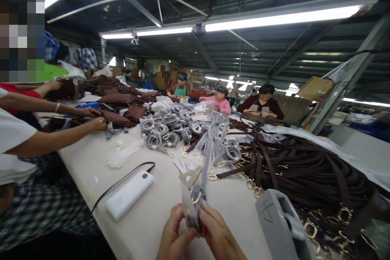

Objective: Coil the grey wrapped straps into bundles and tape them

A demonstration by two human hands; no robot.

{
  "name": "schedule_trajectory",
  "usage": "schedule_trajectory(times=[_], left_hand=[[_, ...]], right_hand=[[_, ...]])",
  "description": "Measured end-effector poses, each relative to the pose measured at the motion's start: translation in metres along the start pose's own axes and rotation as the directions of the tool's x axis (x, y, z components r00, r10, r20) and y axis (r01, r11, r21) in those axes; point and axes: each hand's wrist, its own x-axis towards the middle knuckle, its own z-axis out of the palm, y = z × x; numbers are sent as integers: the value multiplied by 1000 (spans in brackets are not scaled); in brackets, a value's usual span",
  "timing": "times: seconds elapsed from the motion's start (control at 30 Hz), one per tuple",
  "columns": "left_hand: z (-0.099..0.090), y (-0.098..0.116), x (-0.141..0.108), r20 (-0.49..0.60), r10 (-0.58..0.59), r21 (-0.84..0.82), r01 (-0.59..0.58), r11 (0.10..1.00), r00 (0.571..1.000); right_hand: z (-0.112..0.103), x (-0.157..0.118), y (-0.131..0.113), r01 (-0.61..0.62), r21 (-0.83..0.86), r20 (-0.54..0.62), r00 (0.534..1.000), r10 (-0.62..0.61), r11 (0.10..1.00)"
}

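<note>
At the near edge of the table, my left hand (pixel 176 233) pinches one side of a grey-looking strap (pixel 208 158) wrapped in cloudy plastic film. My right hand (pixel 218 230) closes on its other side, the fingers pointing forward. A gold metal clasp (pixel 196 197) shows just ahead of my fingertips, against the film. From there the strap runs away from me up to a heap of wrapped straps. Part of the strap between my hands is hidden by the fingers. Pale paper strips (pixel 188 172) lie just beyond.
Rolled, wrapped straps (pixel 170 124) pile mid-table. Brown straps (pixel 317 170) with gold clasps heap at right, behind a grey tape dispenser (pixel 278 223). A white power bank (pixel 130 195) with a cable lies left. A co-worker's arms (pixel 67 130) reach over brown bags (pixel 122 115); other people sit opposite.
</note>
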Motion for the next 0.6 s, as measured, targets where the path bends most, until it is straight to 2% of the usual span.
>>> schedule_trajectory(times=[0.1, 0.2, 0.27, 0.37, 0.6], left_hand=[[-6, -7, 4, 5, -57, -149, 57, 987, 998], [-10, -8, 9, -62, -71, -229, 55, 972, 996], [-10, -5, 11, -77, -104, -273, 79, 959, 992], [-7, 0, 10, -91, -154, -334, 116, 935, 984], [-10, -4, 10, -114, -208, -358, 155, 921, 971]], right_hand=[[-9, -5, -16, 153, -331, 165, 981, -103, 931], [-10, -6, -21, 351, -465, 243, 933, -264, 813], [-7, -5, -16, 410, -505, 233, 912, -338, 759], [-3, -4, -4, 428, -548, 179, 899, -399, 719], [1, -6, 27, 452, -507, 89, 875, -477, 734]])
